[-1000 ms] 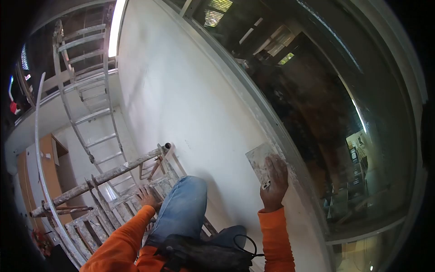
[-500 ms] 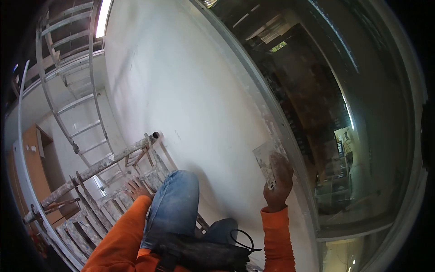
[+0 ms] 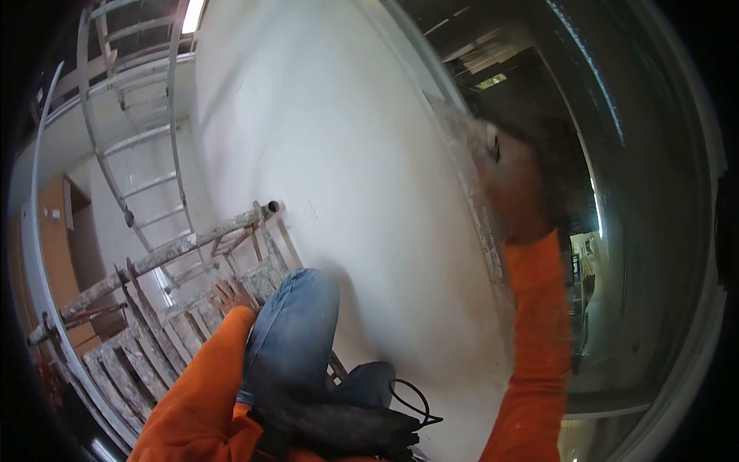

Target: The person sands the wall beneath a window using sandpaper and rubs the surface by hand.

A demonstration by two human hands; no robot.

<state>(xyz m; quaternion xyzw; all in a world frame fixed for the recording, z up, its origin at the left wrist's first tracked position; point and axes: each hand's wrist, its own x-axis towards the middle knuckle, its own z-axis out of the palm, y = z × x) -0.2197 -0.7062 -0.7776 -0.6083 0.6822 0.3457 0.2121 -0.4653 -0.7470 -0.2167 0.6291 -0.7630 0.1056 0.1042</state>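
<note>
My right hand, blurred by motion, is wrapped round a flat putty blade near the upper edge of the white wall, beside the window frame. The blade's far corner points up and left, and its outline is smeared. My left hand rests with fingers spread on the stained slatted scaffold platform, just left of my bent knee in blue jeans. Nothing shows in that hand.
A paint-spattered scaffold pipe crosses at left, its open end near the wall. Metal ladders rise behind it. A wooden cabinet stands at far left. Dark reflective glass fills the right. A black bag lies at my waist.
My right hand has moved up and right with the blade, towards the window frame, and my arm has stretched out. My left hand stays on the platform while the view has shifted.
</note>
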